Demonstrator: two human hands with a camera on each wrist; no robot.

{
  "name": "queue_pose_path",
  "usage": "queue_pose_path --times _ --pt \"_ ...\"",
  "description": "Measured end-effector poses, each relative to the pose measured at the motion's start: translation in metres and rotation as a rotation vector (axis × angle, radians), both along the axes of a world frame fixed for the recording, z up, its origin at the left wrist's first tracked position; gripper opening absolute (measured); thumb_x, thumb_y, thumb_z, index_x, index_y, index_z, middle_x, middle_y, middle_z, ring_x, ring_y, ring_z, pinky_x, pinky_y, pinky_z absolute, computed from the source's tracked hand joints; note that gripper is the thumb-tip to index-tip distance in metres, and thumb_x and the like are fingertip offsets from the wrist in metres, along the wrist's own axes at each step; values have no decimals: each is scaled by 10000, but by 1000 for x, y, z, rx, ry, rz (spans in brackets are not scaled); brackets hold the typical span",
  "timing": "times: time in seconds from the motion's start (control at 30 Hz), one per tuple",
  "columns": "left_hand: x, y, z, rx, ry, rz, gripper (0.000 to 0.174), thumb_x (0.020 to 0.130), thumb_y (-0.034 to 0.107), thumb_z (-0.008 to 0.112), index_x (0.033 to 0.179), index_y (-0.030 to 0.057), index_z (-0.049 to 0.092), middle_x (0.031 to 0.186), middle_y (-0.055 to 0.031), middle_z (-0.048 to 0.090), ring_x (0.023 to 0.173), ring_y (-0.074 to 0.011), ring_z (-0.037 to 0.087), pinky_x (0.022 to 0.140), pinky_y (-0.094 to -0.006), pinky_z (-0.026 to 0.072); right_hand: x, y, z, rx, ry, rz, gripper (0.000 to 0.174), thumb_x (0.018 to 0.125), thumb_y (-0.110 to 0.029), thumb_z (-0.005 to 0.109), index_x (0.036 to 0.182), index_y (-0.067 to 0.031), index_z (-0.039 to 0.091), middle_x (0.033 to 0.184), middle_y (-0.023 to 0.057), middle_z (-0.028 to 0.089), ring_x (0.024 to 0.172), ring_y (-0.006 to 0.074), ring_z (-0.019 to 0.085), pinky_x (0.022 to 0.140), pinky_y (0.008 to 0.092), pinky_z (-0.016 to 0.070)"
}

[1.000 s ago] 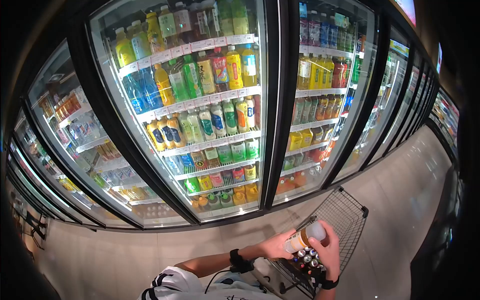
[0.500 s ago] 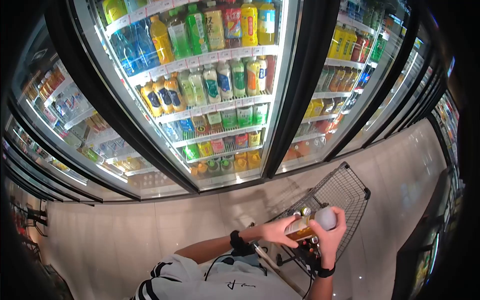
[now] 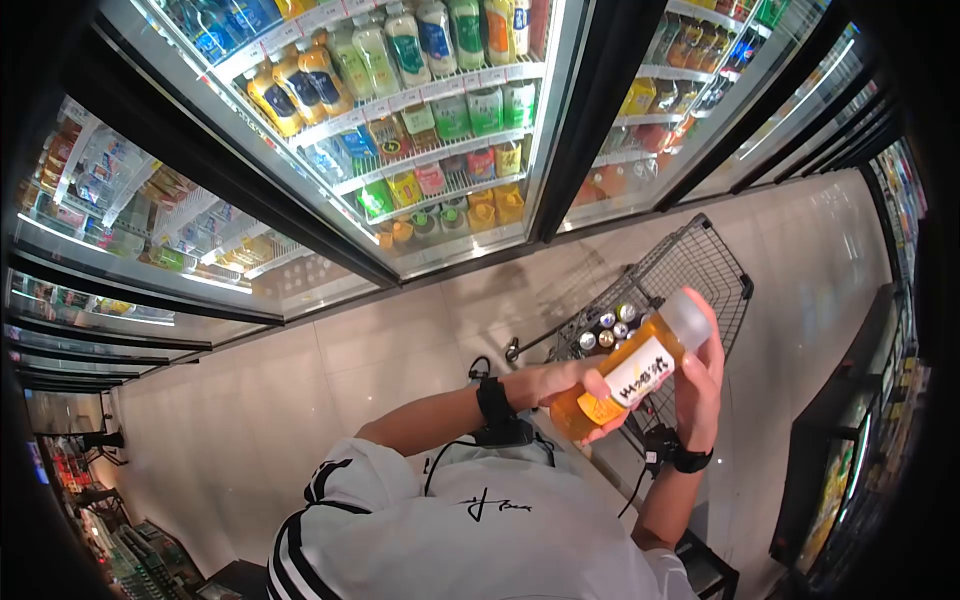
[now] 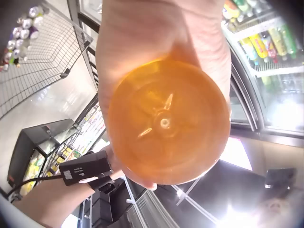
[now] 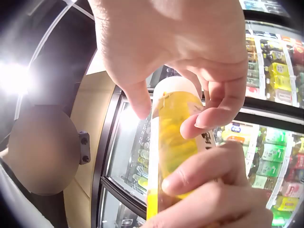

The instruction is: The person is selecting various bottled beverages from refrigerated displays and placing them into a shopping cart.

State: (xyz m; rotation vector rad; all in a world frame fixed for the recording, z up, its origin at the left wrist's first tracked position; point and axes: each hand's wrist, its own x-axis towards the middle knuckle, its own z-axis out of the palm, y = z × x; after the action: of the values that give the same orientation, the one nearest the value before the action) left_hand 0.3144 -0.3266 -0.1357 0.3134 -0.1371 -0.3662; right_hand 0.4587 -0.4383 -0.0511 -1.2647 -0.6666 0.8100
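An amber drink bottle (image 3: 618,388) with a white label and frosted cap lies tilted between both hands in the head view. My left hand (image 3: 572,386) grips its lower half, thumb over the label's edge. At the cap end, my right hand (image 3: 704,378) curls its fingers and thumb round the top. The left wrist view looks at the round bottle base (image 4: 166,124), with the left palm (image 4: 156,35) behind it. In the right wrist view, the right hand (image 5: 175,42) arches over the bottle (image 5: 173,128), and left fingers (image 5: 209,190) wrap it lower down.
A wire shopping cart (image 3: 715,285) stands beyond the hands, with several cans (image 3: 607,328) inside. Glass-door coolers full of drinks line the far side, their black frame (image 3: 585,120) upright ahead. A dark display case (image 3: 825,440) is at the right, on a tiled floor (image 3: 400,345).
The bottle has come closer to the body, and its label now faces up. Both hands still hold it. The head view has tilted down, showing more shirt and floor.
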Motion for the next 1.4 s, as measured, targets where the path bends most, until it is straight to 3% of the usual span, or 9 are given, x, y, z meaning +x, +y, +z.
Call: queue_pose_path --times 0.17,0.23,0.4,0.63,0.73,0.9,1.03,1.2,1.4 --pt "-7 10 4 31 4 80 722 774 323 721 1346 5 414 892 -181 623 658 -268 669 575 -377 588 -2 9 -7 -6 36 -33 778 782 -326 745 1418 12 450 1217 120 590 1136 199 578 1019 327 422" --pt "-10 12 4 228 53 252 634 813 297 693 1308 -26 463 934 -160 627 701 -250 681 598 -368 586 -4 11 -12 6 26 -79 695 799 -277 742 1381 1 485 1139 102 624 994 157 621 864 280 492" --pt "-23 9 5 431 218 304 428 905 230 628 1216 -37 506 953 -134 630 710 -212 677 621 -344 573 -15 10 -22 -83 24 -145 510 842 -177 715 1289 -16 529 955 43 648 693 61 581 522 196 410" --pt "-21 11 12 465 209 231 439 918 221 629 1250 -20 474 946 -126 627 687 -195 668 603 -333 561 -7 3 -23 -89 40 -143 535 780 -190 749 1244 -22 545 955 43 640 723 75 584 544 203 431" --pt "-9 11 4 550 153 179 517 908 262 682 1302 4 468 1043 -116 617 828 -199 677 720 -338 573 15 -16 -28 -145 22 -31 512 722 -160 773 1169 -17 570 943 44 625 732 88 583 557 209 445" --pt "17 -1 -32 1293 -105 446 623 884 247 739 1372 20 425 1213 -113 597 1181 -243 556 1033 -345 416 50 -62 -47 -279 -128 -215 469 695 -88 798 1094 -33 558 927 57 616 755 102 595 551 228 479" --pt "17 -2 -95 1991 -308 527 507 867 317 721 1254 41 546 1173 -167 623 1100 -327 591 955 -399 462 91 -99 -83 -322 -214 -387 473 706 -96 817 1083 -27 541 936 62 603 754 113 596 555 241 496" --pt "-19 -13 -157 2131 -92 112 307 884 340 671 964 44 651 887 -117 637 890 -350 601 811 -443 478 156 -142 -130 -406 -329 -604 491 722 -101 823 1098 -4 522 980 92 584 725 135 590 526 252 489" --pt "-16 -43 -203 2340 -98 183 207 827 209 670 719 41 618 797 -113 606 730 -324 595 651 -423 492 214 -172 -191 -384 -137 -679 572 702 -96 835 1143 8 485 983 143 602 714 185 629 548 274 545"
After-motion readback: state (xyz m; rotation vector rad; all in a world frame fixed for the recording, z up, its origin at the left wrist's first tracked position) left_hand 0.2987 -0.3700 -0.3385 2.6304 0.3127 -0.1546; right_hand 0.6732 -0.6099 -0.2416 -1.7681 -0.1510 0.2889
